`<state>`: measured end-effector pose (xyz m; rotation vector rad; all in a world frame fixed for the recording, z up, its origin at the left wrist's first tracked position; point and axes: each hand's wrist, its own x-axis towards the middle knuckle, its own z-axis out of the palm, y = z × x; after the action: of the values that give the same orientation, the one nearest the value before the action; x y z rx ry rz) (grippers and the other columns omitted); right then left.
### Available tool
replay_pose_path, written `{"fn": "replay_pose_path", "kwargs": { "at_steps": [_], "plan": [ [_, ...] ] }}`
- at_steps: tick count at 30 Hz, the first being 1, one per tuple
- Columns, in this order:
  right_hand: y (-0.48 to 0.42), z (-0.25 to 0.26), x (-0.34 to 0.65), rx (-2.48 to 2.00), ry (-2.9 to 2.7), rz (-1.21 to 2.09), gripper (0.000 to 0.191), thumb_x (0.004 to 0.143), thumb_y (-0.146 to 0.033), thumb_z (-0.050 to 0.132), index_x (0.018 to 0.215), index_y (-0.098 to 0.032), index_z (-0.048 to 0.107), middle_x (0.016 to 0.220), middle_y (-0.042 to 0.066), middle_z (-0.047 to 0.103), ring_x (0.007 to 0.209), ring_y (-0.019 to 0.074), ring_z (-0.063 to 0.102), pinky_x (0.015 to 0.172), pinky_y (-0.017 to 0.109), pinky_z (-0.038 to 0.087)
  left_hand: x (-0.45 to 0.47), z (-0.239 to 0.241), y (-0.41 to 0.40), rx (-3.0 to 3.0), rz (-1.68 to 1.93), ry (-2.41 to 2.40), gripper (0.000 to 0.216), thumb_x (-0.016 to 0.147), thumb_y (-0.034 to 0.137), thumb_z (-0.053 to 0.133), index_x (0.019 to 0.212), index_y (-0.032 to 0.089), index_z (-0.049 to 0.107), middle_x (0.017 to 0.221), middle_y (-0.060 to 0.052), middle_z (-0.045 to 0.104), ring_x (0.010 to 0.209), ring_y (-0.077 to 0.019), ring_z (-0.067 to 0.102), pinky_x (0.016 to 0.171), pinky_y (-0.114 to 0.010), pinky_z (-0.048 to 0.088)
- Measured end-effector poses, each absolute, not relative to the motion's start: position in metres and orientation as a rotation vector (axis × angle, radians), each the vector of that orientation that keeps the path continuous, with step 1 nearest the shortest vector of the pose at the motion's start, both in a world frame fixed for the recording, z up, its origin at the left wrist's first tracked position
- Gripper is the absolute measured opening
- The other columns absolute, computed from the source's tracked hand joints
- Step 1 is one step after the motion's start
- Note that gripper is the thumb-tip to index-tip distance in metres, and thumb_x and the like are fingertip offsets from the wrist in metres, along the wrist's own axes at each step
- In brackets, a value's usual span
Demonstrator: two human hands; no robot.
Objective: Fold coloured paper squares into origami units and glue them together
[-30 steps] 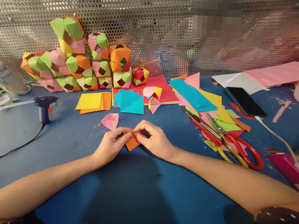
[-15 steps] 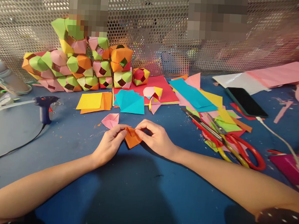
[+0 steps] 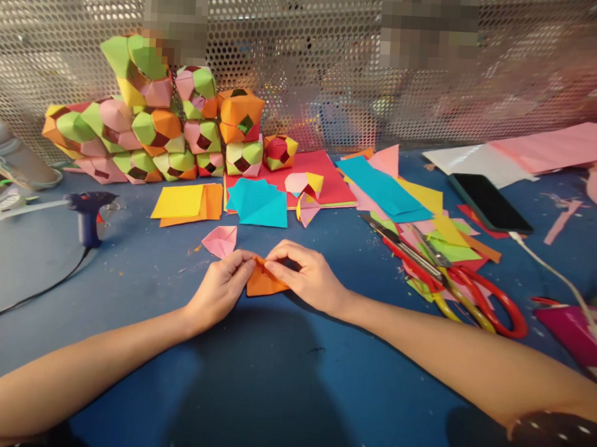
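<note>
A small folded orange paper (image 3: 264, 285) lies on the blue table (image 3: 270, 382) between my two hands. My left hand (image 3: 219, 289) pinches its left corner with curled fingers. My right hand (image 3: 308, 277) pinches its upper right edge, fingertips pressed together close to the left hand's. A folded pink paper piece (image 3: 221, 239) lies just beyond my left hand.
Stacked multicoloured origami cubes (image 3: 148, 122) stand at the back left against a perforated metal screen (image 3: 312, 51). Yellow-orange sheets (image 3: 187, 203), cyan paper (image 3: 259, 205), red paper (image 3: 325, 178). Red-handled scissors (image 3: 475, 293), a phone (image 3: 490, 201) with cable, a blue glue gun (image 3: 89, 216).
The orange paper has been turned and flattened between my fingers; its lower point now lies more to the right. Both hands stayed in place with small finger movements.
</note>
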<state>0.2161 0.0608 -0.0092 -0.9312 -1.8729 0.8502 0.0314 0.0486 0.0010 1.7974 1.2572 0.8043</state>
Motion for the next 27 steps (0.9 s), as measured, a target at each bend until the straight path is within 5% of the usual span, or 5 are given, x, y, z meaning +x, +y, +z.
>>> {"fn": "replay_pose_path", "kwargs": {
  "at_steps": [27],
  "plan": [
    [0.0635, -0.0135, 0.2158, -0.908, -1.933, 0.571, 0.015, 0.085, -0.016, 0.053, 0.072, -0.016, 0.061, 0.069, 0.003, 0.058, 0.064, 0.0122, 0.055, 0.062, 0.026, 0.044, 0.0351, -0.0013, 0.0478, 1.757, 0.884, 1.257, 0.019, 0.087, 0.033, 0.05, 0.093, 0.017, 0.058, 0.071, 0.001, 0.062, 0.065, -0.0107, 0.057, 0.059, -0.02, 0.044]
  ]
}}
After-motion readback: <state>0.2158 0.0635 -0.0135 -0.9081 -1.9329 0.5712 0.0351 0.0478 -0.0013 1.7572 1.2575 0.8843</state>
